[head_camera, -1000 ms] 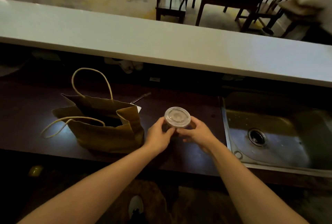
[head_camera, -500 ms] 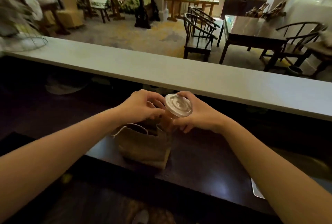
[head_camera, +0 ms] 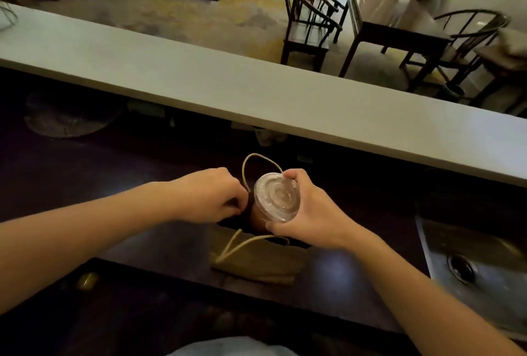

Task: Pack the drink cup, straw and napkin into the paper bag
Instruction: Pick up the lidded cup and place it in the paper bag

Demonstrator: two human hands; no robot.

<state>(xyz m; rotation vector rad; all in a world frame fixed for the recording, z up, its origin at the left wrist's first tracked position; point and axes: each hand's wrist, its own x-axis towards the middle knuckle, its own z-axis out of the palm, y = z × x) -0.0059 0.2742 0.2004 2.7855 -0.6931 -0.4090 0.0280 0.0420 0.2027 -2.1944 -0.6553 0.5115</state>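
The brown paper bag (head_camera: 256, 263) with cord handles stands on the dark counter (head_camera: 159, 250), its mouth facing up. A drink cup (head_camera: 277, 201) with a clear flat lid and brown drink hangs tilted over the mouth, its bottom dipping inside. My right hand (head_camera: 310, 213) is wrapped around the cup's lid and side. My left hand (head_camera: 209, 194) pinches the bag's left rim, fingers closed on it. I see no straw and no napkin.
A long pale ledge (head_camera: 256, 90) runs across just beyond the counter. A steel sink (head_camera: 473, 261) with a drain lies at the right. A small yellow object (head_camera: 87, 280) sits low at the left. Chairs and tables fill the room behind.
The cup has gone from the counter beside the bag to over the bag's mouth. My left hand left the cup and took the bag's rim. The view has tilted up, then down.
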